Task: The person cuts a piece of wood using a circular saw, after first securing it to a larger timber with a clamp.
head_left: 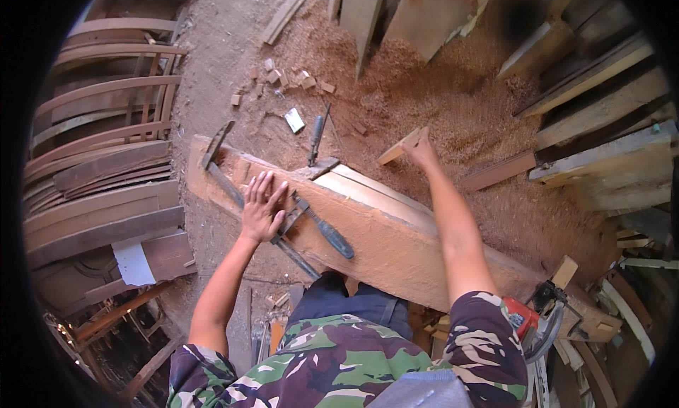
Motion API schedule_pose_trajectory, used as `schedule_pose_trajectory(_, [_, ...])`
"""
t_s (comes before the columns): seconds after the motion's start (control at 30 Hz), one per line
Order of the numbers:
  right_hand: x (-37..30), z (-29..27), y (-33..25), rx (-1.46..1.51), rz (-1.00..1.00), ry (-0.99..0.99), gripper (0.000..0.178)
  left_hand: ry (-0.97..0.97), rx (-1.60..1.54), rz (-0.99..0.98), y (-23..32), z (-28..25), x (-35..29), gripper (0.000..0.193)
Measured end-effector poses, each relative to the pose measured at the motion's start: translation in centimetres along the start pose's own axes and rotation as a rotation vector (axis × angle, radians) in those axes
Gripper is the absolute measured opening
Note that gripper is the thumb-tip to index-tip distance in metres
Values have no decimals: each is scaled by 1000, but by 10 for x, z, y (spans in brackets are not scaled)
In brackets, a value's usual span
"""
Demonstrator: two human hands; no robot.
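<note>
My left hand (263, 208) lies with fingers spread on the left part of a thick, dusty wooden beam (382, 245). Under and beside it runs a metal bar clamp (228, 184), its dark handle (332, 237) angled across the beam toward me. A second clamp (316, 141) sticks up at the far edge. There a pale wooden board (382, 196) lies along the beam, its left end by that clamp's jaw. Past the board, my right hand (420, 150) grips a small flat wooden strip (397, 148) above the sawdust; the fingertips are partly hidden.
Reddish sawdust (453, 90) covers the ground beyond the beam, with small wood blocks (306, 80) and a white packet (294, 120). Curved wooden frames (106, 90) are stacked at left. Planks (601, 132) lean at right. A red tool (520, 316) sits at the beam's right end.
</note>
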State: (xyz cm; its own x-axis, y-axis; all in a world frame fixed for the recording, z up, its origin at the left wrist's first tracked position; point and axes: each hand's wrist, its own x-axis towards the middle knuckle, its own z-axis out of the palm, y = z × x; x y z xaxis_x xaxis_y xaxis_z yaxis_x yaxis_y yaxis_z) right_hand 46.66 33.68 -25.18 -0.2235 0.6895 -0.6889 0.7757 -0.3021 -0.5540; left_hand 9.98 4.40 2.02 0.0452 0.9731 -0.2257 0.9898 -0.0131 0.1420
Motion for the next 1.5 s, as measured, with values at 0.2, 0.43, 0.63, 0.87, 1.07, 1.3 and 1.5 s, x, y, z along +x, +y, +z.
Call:
schedule_pose_trajectory(0.2, [-66, -2, -58, -168, -336, 202, 116, 124, -11, 70, -10, 8, -1, 69])
schedule_pose_trajectory(0.43, [-339, -91, -140, -54, -470, 768, 81, 525, 0, -196, 4, 27, -39, 70])
schedule_pose_trajectory(0.63, [-575, -84, -131, -91, -196, 715, 43, 548, -1160, -996, 78, 102, -137, 68])
schedule_pose_trajectory(0.87, [-662, 5, -114, -365, -309, 730, 44, 43, -2370, -828, 102, 90, -126, 42])
schedule_pose_trajectory(1.07, [-700, 37, -129, -278, -278, 682, 47, 182, -2255, -663, 80, 117, -181, 27])
schedule_pose_trajectory(1.3, [-696, 88, -116, -432, -421, 681, 68, -93, -1794, -591, -57, 101, -296, 21])
schedule_pose_trajectory(1.5, [-681, 101, -112, -548, -439, 613, 75, -186, -1514, -731, -103, 87, -289, 45])
